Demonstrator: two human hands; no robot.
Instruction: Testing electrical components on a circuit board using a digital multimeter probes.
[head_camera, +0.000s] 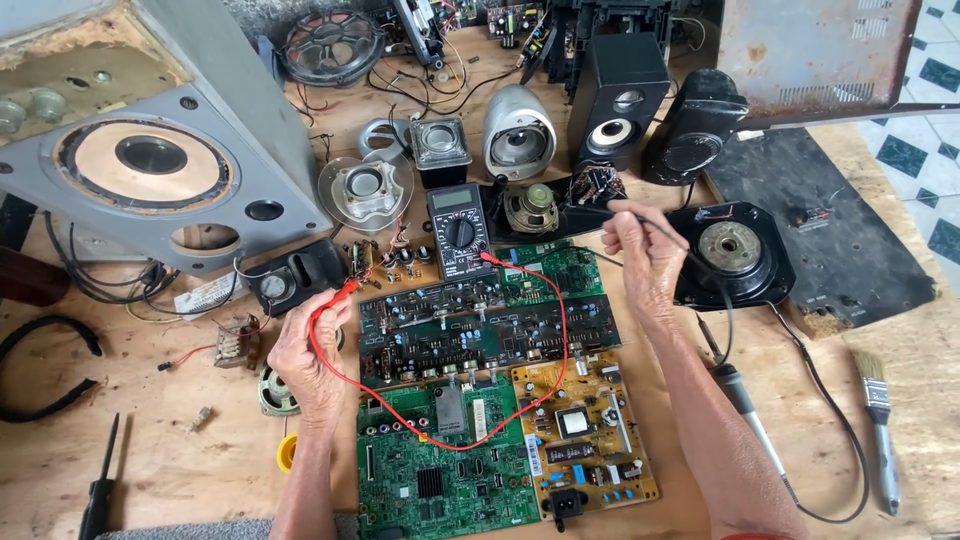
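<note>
**Both hands on the meter probes above the circuit boards**

Your left hand (308, 350) rests at the left edge of the boards, fingers curled together and pinching the red probe (340, 293) near its tip, which points up and to the right toward a small board with dark knobs (392, 260). From this probe the red lead (520, 395) loops down across the green mainboard (440, 470), swings over the yellow power board (590, 440) and climbs back to the multimeter (459, 231), which lies face up just above the boards, its dial in the middle.

Your right hand (640, 255) is raised at the right of the boards, thumb and forefinger pressed together on the black probe (585, 210). The probe's tip reaches left toward the small bare speaker (531, 208) beside the meter. Its black lead (725, 300) falls over the back of your hand and runs down past your forearm.

Between your hands lie two long dark boards (490, 335), side by side, with a smaller green board (555, 268) above them.

Just right of your right hand sits a black speaker housing with a round magnet (735, 255). A soldering iron (745, 405) lies along your right forearm, and a paintbrush (878, 420) lies well apart to the right. At far left a large grey speaker cabinet (150, 160) stands tilted on the wooden table (170, 460).
</note>
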